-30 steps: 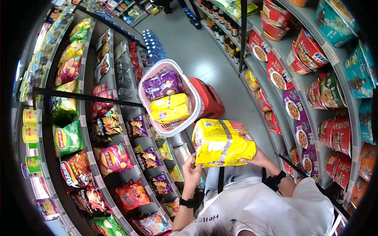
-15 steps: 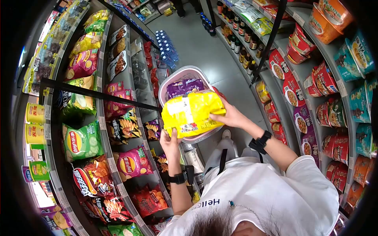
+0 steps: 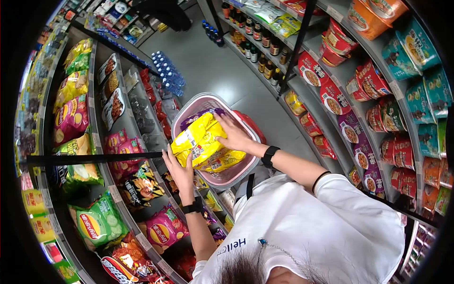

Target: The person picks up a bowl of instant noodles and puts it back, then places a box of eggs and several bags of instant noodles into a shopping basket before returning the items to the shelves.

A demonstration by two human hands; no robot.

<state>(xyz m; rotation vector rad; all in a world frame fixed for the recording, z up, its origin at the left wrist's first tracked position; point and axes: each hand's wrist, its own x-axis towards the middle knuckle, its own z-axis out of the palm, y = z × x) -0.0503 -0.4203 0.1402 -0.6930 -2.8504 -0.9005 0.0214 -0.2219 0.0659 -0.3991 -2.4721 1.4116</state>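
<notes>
Upper yellow pack point(image 3: 198, 136): since the earlier frame it is down from above the basket point(image 3: 227, 179) to within its rim, lying aslant, and your left hand point(image 3: 180, 174) goes from pinching its near corner to lying spread along its side.
Snack shelf point(image 3: 116, 195): it stands to the left of the basket, holding rows of snack bags point(image 3: 97, 225).
Noodle shelf point(image 3: 396, 90): it stands to the right of the basket, carrying noodle tubs point(image 3: 364, 86).
Basket: pale-rimmed and pink inside, it now takes this pack in with the others, so you appear to be laying it down rather than carrying it; whether your hands bear any weight cannot be told.
Red container point(image 3: 252, 124): it sits just beside the basket, on its right, partly hidden.
Wrapper: your upper pack's is bright yellow, glossy and creased, with a pale panel and dark and red print.
Lower yellow pack point(image 3: 229, 160): it lies towards the basket's near side, partly covered.
Purple pack point(image 3: 191, 119): it shows only in part at the basket's far side.
Right hand point(image 3: 235, 137): it reaches over the basket's right rim, your fingers spread on the upper pack, not closed round it.
Left hand: at the basket's left rim, your thumb touches the upper pack; the other fingers stretch out straight.
Wristbands point(image 3: 270, 156): you wear a black one on each wrist.
</notes>
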